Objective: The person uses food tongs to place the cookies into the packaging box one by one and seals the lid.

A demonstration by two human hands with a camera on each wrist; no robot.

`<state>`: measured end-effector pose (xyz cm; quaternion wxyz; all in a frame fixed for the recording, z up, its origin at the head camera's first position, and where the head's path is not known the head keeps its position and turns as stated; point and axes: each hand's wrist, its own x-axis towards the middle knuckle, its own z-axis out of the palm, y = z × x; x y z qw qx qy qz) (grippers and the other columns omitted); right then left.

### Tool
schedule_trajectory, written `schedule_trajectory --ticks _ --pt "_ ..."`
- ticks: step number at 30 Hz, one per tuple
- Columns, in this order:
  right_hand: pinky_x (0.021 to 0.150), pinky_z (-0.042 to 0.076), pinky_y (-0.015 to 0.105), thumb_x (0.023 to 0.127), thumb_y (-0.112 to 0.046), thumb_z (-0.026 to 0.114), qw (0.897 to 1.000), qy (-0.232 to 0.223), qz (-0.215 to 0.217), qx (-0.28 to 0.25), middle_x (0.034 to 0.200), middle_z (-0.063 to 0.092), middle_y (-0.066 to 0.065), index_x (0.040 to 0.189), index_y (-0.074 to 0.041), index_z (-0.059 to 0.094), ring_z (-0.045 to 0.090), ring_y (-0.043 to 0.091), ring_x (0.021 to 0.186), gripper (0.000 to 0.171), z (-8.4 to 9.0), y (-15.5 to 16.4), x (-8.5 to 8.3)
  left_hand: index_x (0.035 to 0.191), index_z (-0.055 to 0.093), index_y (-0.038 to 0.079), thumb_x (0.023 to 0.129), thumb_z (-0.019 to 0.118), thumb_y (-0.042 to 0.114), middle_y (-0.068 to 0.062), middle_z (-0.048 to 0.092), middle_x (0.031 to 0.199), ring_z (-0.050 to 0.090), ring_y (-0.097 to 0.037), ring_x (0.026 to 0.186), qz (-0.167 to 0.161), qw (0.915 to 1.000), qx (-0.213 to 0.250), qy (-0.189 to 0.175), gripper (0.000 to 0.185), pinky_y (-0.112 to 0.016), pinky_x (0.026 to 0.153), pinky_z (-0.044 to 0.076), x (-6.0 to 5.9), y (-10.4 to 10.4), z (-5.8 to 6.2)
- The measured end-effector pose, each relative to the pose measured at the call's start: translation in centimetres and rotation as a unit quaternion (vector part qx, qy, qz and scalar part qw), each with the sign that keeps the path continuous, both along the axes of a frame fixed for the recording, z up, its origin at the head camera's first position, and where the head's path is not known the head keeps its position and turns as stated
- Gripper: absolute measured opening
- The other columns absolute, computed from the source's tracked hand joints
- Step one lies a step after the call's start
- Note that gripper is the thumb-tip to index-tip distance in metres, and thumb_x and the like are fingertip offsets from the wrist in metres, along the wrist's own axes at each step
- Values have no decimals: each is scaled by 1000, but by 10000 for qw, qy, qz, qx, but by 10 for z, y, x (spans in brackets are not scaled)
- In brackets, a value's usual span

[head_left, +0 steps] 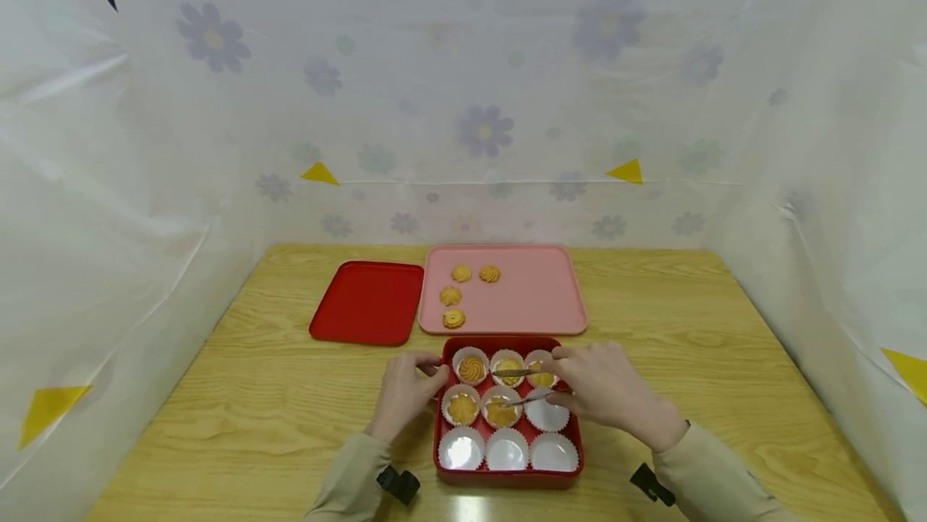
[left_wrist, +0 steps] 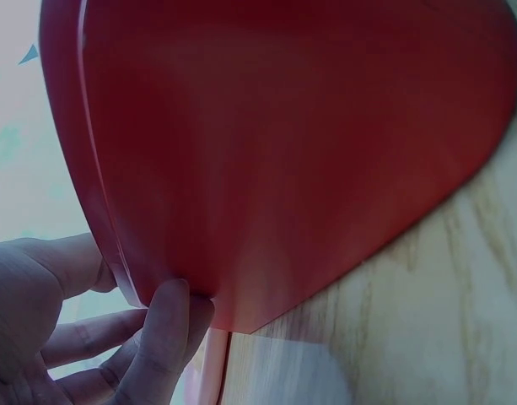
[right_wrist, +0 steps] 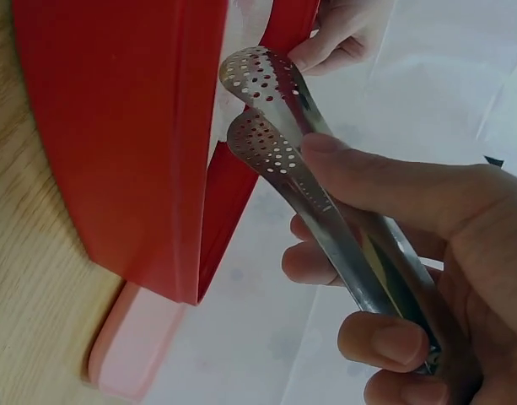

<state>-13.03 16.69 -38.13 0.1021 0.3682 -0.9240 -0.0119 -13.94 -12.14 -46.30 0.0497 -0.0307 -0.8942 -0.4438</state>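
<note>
The hands are apart, both busy at the box. In the head view, the left hand (head_left: pixel 407 389) pinches the box (head_left: pixel 507 479) on its left side, near the far corner, and the right hand (head_left: pixel 615 385) holds the tongs (head_left: pixel 517 373) over it. Five cookies (head_left: pixel 462 408) sit in the white cups (head_left: pixel 460 450) inside; four more lie on the pink tray (head_left: pixel 536 289). The cookies are probably light, dry and easy to crumble, so a soft hold at their sides seems best. The thin cups may bend.

In the left wrist view, fingers and thumb hold the box corner. Its wall looks smooth and stiff, maybe slippery; the rim should give the surest hold.

In the right wrist view, fingers and thumb wrap the tongs, whose tips stand a little apart; I see no cookie between them. The metal likely springs, so a gentle squeeze should suffice.
</note>
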Motion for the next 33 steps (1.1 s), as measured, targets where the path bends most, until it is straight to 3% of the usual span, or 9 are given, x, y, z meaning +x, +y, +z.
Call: schedule_trajectory --ticks 4,6,8,13,18,27,33 --pt "44 26 21 74 -39 86 9994 -265 -117 -192 79 65 -10 110 -25 75 38 3 52 40 -1 6 -7 92 78 3 83 72 14 -7 74 77 63 -14 72 -5 10000 10 -19 16 -22 61 46 0 0 0" --pt "46 33 23 76 -39 84 9983 -436 -196 -340 88 71 -8 111 -23 75 52 6 57 39 -2 10 -11 92 78 3 83 72 14 -6 74 76 63 -14 71 7 10000 2 -25 16 -22 61 46 0 0 0" --pt "48 35 23 79 -38 83 9956 -687 -315 -556 91 72 -5 108 -21 76 56 8 61 34 -4 15 -17 92 78 3 83 72 14 -6 74 76 63 -15 72 18 10000 -10 -21 16 -22 61 46 0 0 0" --pt "52 34 21 86 -33 78 9826 -1338 -640 -1122 79 62 -8 106 -17 74 46 4 62 26 -7 26 -38 93 78 2 83 72 14 -7 74 76 64 -16 72 9 10000 -1 -29 17 -22 62 46 1 1 0" --pt "52 33 24 89 -32 75 9706 -1643 -1025 -1428 73 61 -4 103 -11 74 43 8 60 25 -6 31 -65 93 78 1 83 73 14 -7 73 76 64 -16 72 37 10000 27 -44 17 -22 60 46 1 1 0" --pt "53 32 28 90 -38 72 9402 -2565 -1737 -1420 66 52 -2 83 -12 68 41 12 58 27 -4 29 -118 93 78 1 84 72 14 -7 74 77 63 -15 71 22 10000 23 -50 17 -22 60 46 1 1 0" --pt "55 33 29 89 -38 72 9297 -2829 -2088 -1099 65 45 -3 78 -11 57 38 13 59 33 -2 10 -146 92 78 2 83 72 14 -7 74 76 63 -14 70 32 10000 -12 -9 16 -22 60 46 -1 1 -1"
